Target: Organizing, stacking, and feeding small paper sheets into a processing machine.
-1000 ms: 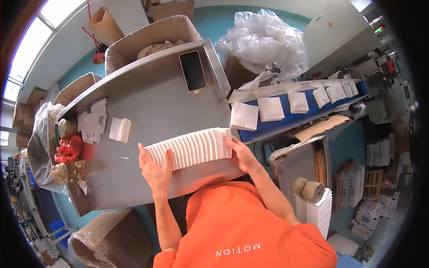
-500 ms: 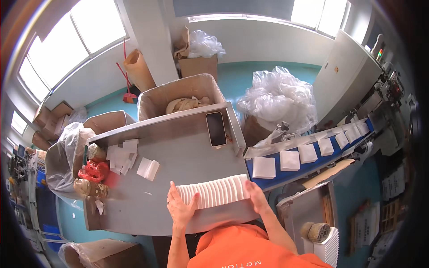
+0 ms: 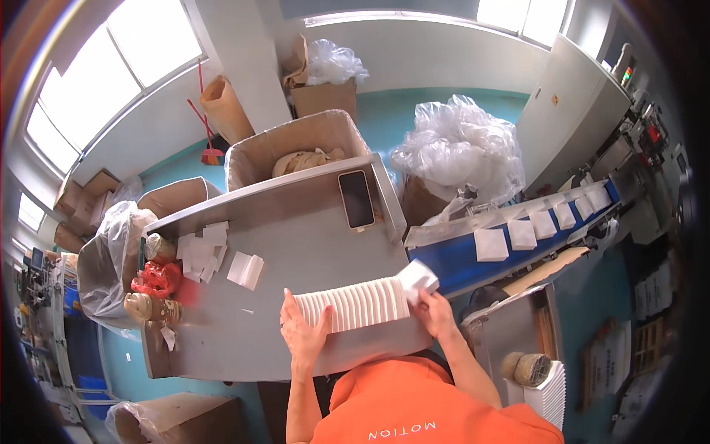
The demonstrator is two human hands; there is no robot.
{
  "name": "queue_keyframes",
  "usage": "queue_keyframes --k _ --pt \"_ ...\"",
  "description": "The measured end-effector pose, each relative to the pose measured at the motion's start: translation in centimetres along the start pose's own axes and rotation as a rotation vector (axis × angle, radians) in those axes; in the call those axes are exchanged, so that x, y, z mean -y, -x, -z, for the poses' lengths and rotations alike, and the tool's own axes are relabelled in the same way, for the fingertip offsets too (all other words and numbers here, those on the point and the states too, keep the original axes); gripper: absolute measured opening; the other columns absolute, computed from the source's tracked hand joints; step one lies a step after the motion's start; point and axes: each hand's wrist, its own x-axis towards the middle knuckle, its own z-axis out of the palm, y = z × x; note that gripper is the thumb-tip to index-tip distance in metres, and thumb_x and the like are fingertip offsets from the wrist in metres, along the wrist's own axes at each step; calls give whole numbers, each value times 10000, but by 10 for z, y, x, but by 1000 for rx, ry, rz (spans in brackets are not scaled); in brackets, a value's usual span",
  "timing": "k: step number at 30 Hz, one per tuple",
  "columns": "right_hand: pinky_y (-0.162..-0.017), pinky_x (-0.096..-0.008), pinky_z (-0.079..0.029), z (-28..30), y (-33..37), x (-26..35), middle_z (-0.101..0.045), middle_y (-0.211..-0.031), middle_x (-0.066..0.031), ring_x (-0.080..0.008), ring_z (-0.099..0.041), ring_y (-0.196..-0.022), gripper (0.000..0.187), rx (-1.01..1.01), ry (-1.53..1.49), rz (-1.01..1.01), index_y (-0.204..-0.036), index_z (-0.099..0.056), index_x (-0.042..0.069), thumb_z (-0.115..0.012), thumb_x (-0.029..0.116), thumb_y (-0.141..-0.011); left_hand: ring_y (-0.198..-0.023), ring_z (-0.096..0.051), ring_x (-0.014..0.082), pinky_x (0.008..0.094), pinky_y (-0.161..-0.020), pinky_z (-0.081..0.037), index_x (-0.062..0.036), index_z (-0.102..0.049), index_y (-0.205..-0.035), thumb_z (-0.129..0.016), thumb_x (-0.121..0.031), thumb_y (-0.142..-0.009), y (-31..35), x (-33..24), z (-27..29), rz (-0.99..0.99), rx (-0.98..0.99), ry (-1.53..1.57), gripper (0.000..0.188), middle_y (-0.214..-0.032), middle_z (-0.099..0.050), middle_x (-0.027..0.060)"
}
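Right hand [image 3: 435,311] at the table's right edge, fingers drawn in on the near corner of a loose white packet [image 3: 418,281]; how the thumb and fingers share the grip cannot be told. Packet tilted, askew to the row [image 3: 351,305] of folded white pieces, at that row's right end; touching or just clear of it, cannot tell. Left hand [image 3: 305,333] partly open, cupped about the row's left end, thumb along its near side, fingers round the far side. Row lies near the table's [image 3: 244,355] near edge, toward the right corner. Long axis roughly left to right, about along that edge, right end slanting a little toward the far edge; pieces stand side by side, folds crosswise to that axis. Step in hand, as I judge it: setting the packet to the row's end. Next move would call for turning it square with its neighbours while the left hand braces the other end. Farther out: phone [image 3: 356,200] by the far right corner; small folded stack [image 3: 245,270] and paper pieces [image 3: 203,251] toward the left edge; beyond the right edge, a blue conveyor [image 3: 444,251] bearing spaced white packets [image 3: 522,234].
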Motion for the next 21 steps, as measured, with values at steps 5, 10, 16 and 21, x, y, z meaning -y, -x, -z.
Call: queue_keyframes --k 5,10,16,21 --pt "-835 -285 -475 -36 4 -2 -645 -1037 -75 -133 -584 -920 434 129 602 253 -1161 -595 -1 -571 396 -988 -1284 -428 427 518 -1037 -363 17 -235 -1491 -719 -546 -804 0 -11 -6 -27 78 -11 1012 -1410 -417 264" --pt "-916 -270 -432 -30 -4 -13 -639 -1099 -70 -155 -572 -1006 409 184 334 11 -1243 -575 2 -530 329 -1002 -1271 -434 447 510 -1044 -366 31 -230 -1487 -726 -517 -806 -6 -19 -10 -12 22 11 1005 -1389 -431 286" --pt "-838 -375 -573 -6 -9 -10 -654 -1083 -104 -218 -641 -1008 280 109 187 -65 -1193 -579 -34 -586 110 -953 -1269 -442 443 519 -1044 -362 56 -252 -1474 -736 -552 -775 -11 6 -13 -47 -24 -47 1046 -1375 -453 280" --pt "-816 -331 -528 -13 -16 2 -679 -981 -89 -191 -654 -896 300 190 79 -113 -1034 -627 27 -600 318 -967 -1284 -417 481 505 -1095 -345 65 -276 -1462 -719 -564 -786 3 -41 20 43 71 27 1024 -1384 -416 359"
